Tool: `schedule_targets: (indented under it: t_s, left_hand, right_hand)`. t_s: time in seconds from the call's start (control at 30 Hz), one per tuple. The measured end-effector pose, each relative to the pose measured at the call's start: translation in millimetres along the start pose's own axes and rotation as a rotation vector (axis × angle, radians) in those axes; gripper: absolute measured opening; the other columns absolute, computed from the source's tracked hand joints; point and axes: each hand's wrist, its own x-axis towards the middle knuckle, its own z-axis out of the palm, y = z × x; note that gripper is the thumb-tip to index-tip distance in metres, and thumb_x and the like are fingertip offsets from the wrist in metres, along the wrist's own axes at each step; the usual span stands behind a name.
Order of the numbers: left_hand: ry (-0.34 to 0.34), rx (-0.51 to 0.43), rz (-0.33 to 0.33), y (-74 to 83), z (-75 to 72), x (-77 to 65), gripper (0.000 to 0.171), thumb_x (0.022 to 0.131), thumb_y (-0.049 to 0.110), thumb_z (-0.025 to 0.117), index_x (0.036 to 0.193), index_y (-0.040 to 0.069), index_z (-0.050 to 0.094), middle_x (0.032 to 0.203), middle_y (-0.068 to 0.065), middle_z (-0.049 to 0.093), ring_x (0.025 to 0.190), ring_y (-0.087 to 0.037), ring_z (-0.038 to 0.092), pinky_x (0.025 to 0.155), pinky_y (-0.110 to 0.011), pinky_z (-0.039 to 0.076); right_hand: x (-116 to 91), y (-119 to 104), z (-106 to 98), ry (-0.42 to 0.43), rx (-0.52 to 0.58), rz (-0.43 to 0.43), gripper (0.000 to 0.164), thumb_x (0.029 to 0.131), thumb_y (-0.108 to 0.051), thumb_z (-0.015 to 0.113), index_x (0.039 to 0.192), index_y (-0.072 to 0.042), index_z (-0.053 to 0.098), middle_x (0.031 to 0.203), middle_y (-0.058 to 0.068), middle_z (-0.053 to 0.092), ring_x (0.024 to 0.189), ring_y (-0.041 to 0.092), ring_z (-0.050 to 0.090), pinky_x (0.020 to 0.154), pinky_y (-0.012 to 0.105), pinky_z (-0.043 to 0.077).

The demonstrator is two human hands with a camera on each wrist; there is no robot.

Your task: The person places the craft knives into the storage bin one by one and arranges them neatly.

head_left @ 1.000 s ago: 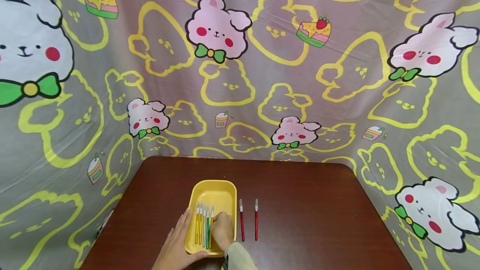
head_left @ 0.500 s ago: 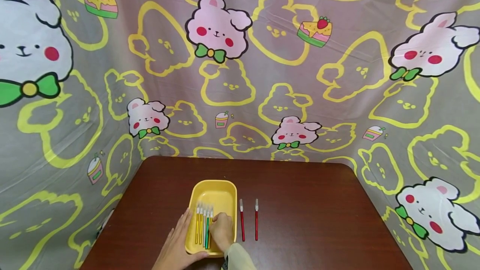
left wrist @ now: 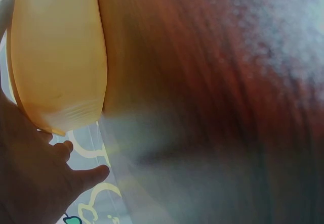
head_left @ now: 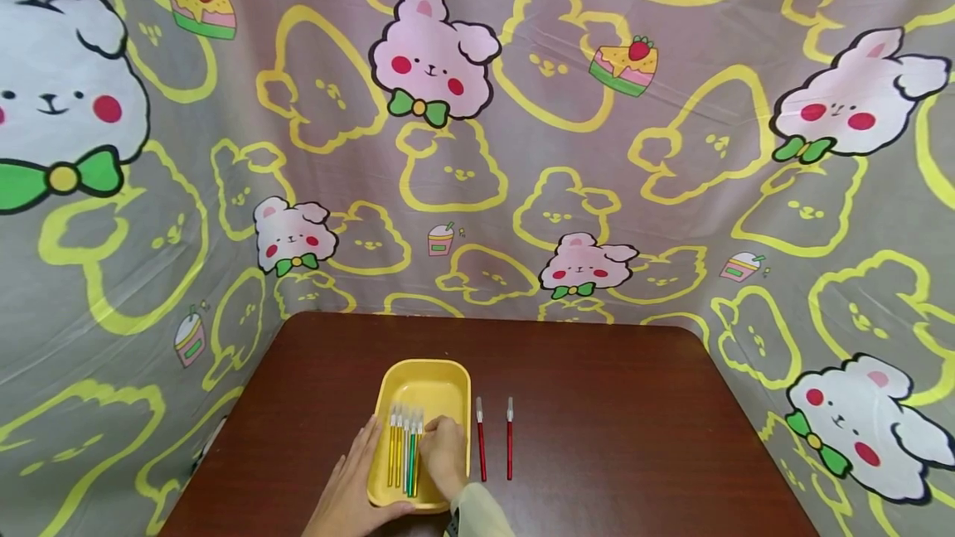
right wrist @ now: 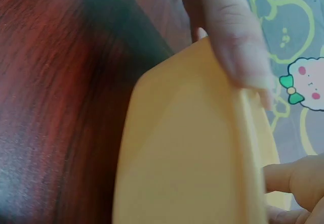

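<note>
A yellow tray [head_left: 464,392] holds a row of capped craft knives. Gold knives [head_left: 393,454] lie leftmost, then a silver one [head_left: 406,458] and a green one [head_left: 411,462]. Beside the green knife, my right hand [head_left: 446,458] pinches another gold craft knife [head_left: 416,483], its fingers hiding the middle of the handle. My left hand [head_left: 346,483] rests along the tray's left side, fingers straight, thumb lying at the front rim. In the right wrist view a thumb [right wrist: 243,57] touches the tray's outer edge [right wrist: 177,148]. No knife shows in either wrist view.
Two red craft knives [head_left: 482,450] lie apart on the dark wooden table [head_left: 612,421], right of the tray. A printed curtain [head_left: 477,147] with rabbit figures encloses the table at the back and both sides.
The gold craft knife by my right hand has shifted left, up against the green one, and lies straighter in the row. My left hand has not moved.
</note>
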Motion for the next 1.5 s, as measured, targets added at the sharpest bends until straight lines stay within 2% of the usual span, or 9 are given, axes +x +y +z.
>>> schedule_targets:
  t_s: [0.2, 0.4, 0.63, 0.8, 1.0, 1.1, 1.33, 1.5]
  left_hand:
    - [-0.006, 0.005, -0.004, 1.5, 0.0, -0.9, 0.137, 0.071, 0.080, 0.081, 0.171, 0.011, 0.017, 0.176, -0.012, 0.017, 0.156, -0.039, 0.029, 0.111, -0.076, 0.034]
    - [-0.010, 0.010, -0.005, 2.1, -0.4, 0.1, 0.137, 0.071, 0.080, 0.081, 0.171, 0.012, 0.016, 0.176, -0.012, 0.017, 0.156, -0.039, 0.029, 0.110, -0.076, 0.035]
    - [0.049, 0.013, 0.050, -0.4, 0.5, -2.8, 0.137, 0.070, 0.079, 0.082, 0.170, 0.009, 0.020, 0.175, -0.013, 0.021, 0.154, -0.040, 0.031, 0.108, -0.076, 0.037]
    - [0.055, 0.011, 0.064, -0.2, 1.0, -3.5, 0.137, 0.069, 0.079, 0.082, 0.169, 0.008, 0.021, 0.175, -0.014, 0.022, 0.154, -0.040, 0.031, 0.108, -0.076, 0.038]
    - [0.035, 0.000, 0.031, -0.2, 1.3, -2.8, 0.138, 0.069, 0.080, 0.082, 0.170, 0.011, 0.019, 0.175, -0.013, 0.019, 0.154, -0.040, 0.030, 0.109, -0.077, 0.036]
    - [0.016, -0.011, 0.009, 0.5, 0.8, -2.0, 0.138, 0.069, 0.081, 0.082, 0.171, 0.012, 0.018, 0.176, -0.012, 0.018, 0.155, -0.039, 0.028, 0.110, -0.077, 0.034]
    - [-0.032, -0.019, -0.032, 2.1, -1.6, 0.0, 0.141, 0.068, 0.081, 0.082, 0.171, 0.012, 0.016, 0.177, -0.012, 0.015, 0.157, -0.039, 0.025, 0.111, -0.077, 0.032]
    - [-0.014, -0.023, -0.030, 1.5, -1.2, -0.8, 0.140, 0.067, 0.081, 0.082, 0.171, 0.012, 0.018, 0.176, -0.012, 0.016, 0.157, -0.038, 0.026, 0.111, -0.077, 0.032]
  right_hand:
    - [2, -5, -12, -0.023, 0.039, 0.014, 0.016, 0.073, 0.013, 0.075, 0.082, -0.001, 0.075, 0.067, -0.001, 0.066, 0.062, 0.011, 0.058, 0.057, 0.026, 0.051]
    - [6, -7, -24, 0.027, 0.035, -0.023, 0.018, 0.072, 0.013, 0.079, 0.083, -0.002, 0.076, 0.064, -0.008, 0.065, 0.060, 0.006, 0.059, 0.059, 0.025, 0.052]
    - [10, -7, -38, 0.047, 0.027, -0.019, 0.016, 0.074, 0.008, 0.081, 0.085, -0.002, 0.077, 0.065, -0.008, 0.066, 0.061, 0.011, 0.062, 0.065, 0.034, 0.054]
    - [11, -3, -46, 0.079, 0.024, -0.017, 0.017, 0.074, 0.008, 0.083, 0.086, -0.003, 0.078, 0.066, -0.007, 0.068, 0.062, 0.014, 0.064, 0.068, 0.038, 0.054]
    - [14, 3, -56, 0.139, 0.005, -0.071, 0.018, 0.071, 0.011, 0.080, 0.082, -0.003, 0.078, 0.064, -0.005, 0.069, 0.059, 0.014, 0.066, 0.061, 0.033, 0.055]
    - [17, 6, -59, 0.151, 0.011, -0.059, 0.019, 0.071, 0.011, 0.080, 0.084, -0.003, 0.078, 0.065, -0.004, 0.070, 0.059, 0.012, 0.066, 0.060, 0.031, 0.055]
    - [22, 15, -67, 0.143, 0.030, -0.004, 0.016, 0.074, 0.008, 0.079, 0.086, -0.003, 0.078, 0.069, -0.003, 0.071, 0.064, 0.014, 0.068, 0.071, 0.042, 0.058]
    - [24, 24, -70, 0.167, 0.020, 0.014, 0.012, 0.077, 0.006, 0.081, 0.084, -0.004, 0.078, 0.070, -0.004, 0.071, 0.066, 0.018, 0.070, 0.074, 0.047, 0.059]
